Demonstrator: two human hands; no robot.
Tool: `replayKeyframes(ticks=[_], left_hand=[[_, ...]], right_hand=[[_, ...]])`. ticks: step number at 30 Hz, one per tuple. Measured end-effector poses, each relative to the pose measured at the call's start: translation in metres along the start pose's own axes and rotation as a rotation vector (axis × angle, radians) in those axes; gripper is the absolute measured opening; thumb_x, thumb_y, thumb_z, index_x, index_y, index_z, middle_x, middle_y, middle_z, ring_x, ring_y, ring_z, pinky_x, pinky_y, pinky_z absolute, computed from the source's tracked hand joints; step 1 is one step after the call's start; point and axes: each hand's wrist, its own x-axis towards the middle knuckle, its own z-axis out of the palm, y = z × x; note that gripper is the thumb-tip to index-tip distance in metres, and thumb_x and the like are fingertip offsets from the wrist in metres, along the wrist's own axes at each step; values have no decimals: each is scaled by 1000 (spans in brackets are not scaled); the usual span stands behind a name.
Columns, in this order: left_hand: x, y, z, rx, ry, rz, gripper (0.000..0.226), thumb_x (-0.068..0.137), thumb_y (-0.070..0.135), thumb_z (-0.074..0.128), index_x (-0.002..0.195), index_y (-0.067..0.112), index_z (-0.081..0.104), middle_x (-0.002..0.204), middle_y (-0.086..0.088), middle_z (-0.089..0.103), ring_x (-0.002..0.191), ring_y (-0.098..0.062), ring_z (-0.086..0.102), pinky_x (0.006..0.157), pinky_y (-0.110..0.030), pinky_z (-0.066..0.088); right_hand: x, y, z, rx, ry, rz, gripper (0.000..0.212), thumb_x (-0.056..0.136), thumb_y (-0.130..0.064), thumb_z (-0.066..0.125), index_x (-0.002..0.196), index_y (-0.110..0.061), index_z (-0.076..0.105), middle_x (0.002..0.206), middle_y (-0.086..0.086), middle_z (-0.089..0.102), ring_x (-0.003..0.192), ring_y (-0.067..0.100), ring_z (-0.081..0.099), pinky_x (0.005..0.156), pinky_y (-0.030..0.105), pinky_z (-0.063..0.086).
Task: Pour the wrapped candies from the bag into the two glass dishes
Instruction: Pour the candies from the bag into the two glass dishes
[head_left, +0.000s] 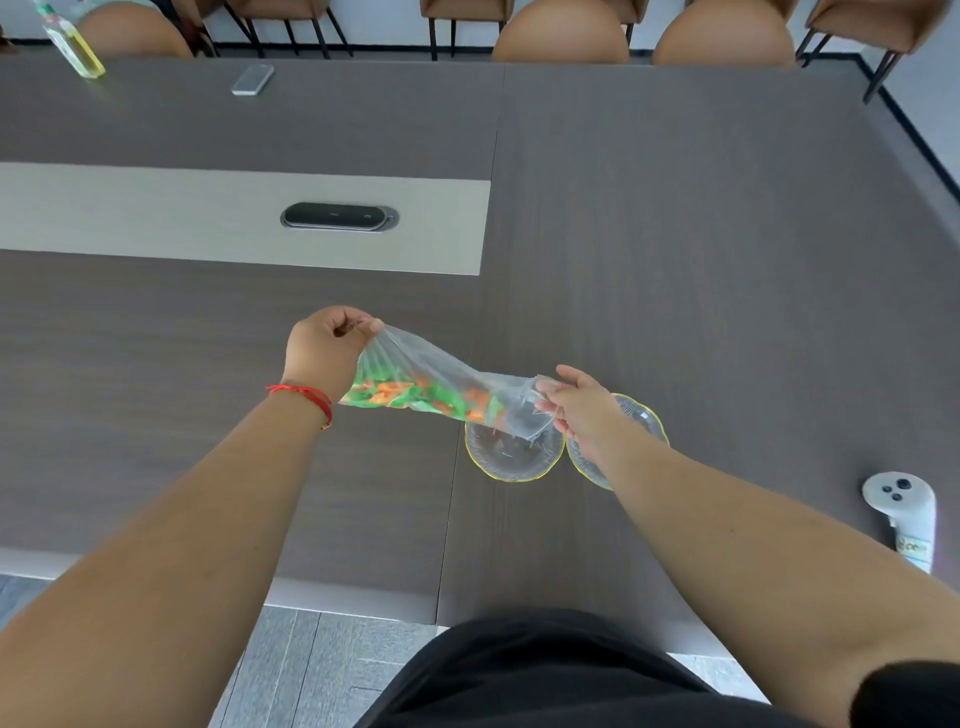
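A clear plastic bag (447, 376) stretches sideways above the table between both hands, with green and orange wrapped candies (423, 397) gathered in its lower left part. My left hand (324, 351) grips the bag's closed end, raised. My right hand (579, 408) pinches the bag's open mouth, which hangs over the left glass dish (511, 465). That dish has a yellow rim and looks empty. The right glass dish (647, 415) sits touching it and is mostly hidden behind my right hand and wrist.
A white hand controller (901, 506) lies at the right near the table's front edge. A black cable hatch (338, 216) sits in the pale centre strip. At the far left stand a bottle of yellow liquid (78, 49) and a silver phone (253, 79). Chairs line the far side.
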Motion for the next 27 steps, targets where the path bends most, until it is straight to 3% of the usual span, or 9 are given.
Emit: replayKeyframes(ticks=[2, 7, 15, 19, 21, 27], left_hand=[[0, 1, 0, 7, 10, 1, 10, 87, 23, 62, 87, 14, 66, 72, 11, 56, 66, -2, 50, 60, -7, 40], [-5, 3, 0, 36, -13, 27, 11, 87, 23, 61, 88, 13, 66, 73, 10, 56, 67, -3, 49, 65, -15, 41], [-13, 4, -5, 61, 11, 59, 12, 87, 23, 60, 88, 13, 67, 83, 5, 60, 72, -2, 52, 65, -15, 41], [-23, 5, 1, 47, -41, 54, 14, 87, 19, 60, 74, 25, 61, 79, 9, 57, 70, -3, 50, 64, -15, 39], [-26, 4, 4, 51, -43, 57, 19, 87, 18, 60, 70, 28, 58, 79, 11, 56, 72, -2, 51, 65, -14, 39], [-26, 3, 6, 45, -26, 91, 7, 87, 18, 61, 81, 15, 63, 79, 11, 56, 71, -3, 51, 63, -15, 39]], right_hand=[[1, 0, 1, 3, 10, 3, 51, 87, -16, 63, 136, -25, 49, 121, -3, 68, 81, 12, 69, 79, 28, 49], [3, 1, -1, 6, 19, -1, 52, 88, -15, 64, 136, -26, 49, 120, 1, 70, 72, 8, 67, 66, 23, 45], [0, 5, -9, 9, -16, -7, 50, 91, -15, 60, 138, -26, 46, 119, -2, 70, 80, 10, 69, 69, 24, 43], [1, 8, -11, -12, -41, 2, 50, 94, -16, 57, 139, -32, 44, 109, -9, 70, 78, 10, 66, 81, 27, 45], [2, 10, -11, -34, -51, 7, 50, 93, -19, 60, 139, -33, 44, 106, -13, 67, 79, 9, 66, 80, 27, 45], [4, 13, -10, -56, -34, -16, 41, 94, -13, 57, 132, -27, 50, 93, -16, 68, 83, 9, 67, 73, 26, 43]])
